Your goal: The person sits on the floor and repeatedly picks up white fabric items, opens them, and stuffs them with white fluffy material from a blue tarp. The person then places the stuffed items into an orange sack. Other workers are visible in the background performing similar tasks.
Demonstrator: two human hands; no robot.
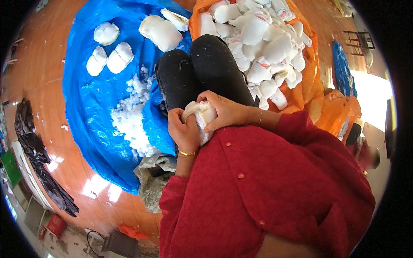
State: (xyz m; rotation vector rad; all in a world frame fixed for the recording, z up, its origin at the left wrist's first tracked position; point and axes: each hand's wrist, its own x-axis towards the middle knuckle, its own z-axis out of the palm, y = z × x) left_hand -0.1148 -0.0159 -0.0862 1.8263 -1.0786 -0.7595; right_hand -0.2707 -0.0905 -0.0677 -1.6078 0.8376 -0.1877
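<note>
Above my lap, a small white fabric piece (204, 115) is held between both hands. It looks like a sewn plush part with a bunched, cream-coloured edge at its top left. My left hand (184, 129), with a gold bangle at the wrist, pinches that bunched edge. My right hand (223, 111) wraps round the piece from the other side, thumb low and fingers over the top. Whether there is stuffing inside cannot be seen. Loose white stuffing (133, 120) lies on the blue sheet (86, 112) to the left of my legs.
Several rounded white stuffed pieces (120, 57) rest on the blue sheet's far part. A large orange bag (312, 81) beyond my right knee is heaped with white stuffed pieces (254, 32), some with pink patches. Dark crumpled plastic (34, 150) lies at far left. Another person (365, 157) sits at far right.
</note>
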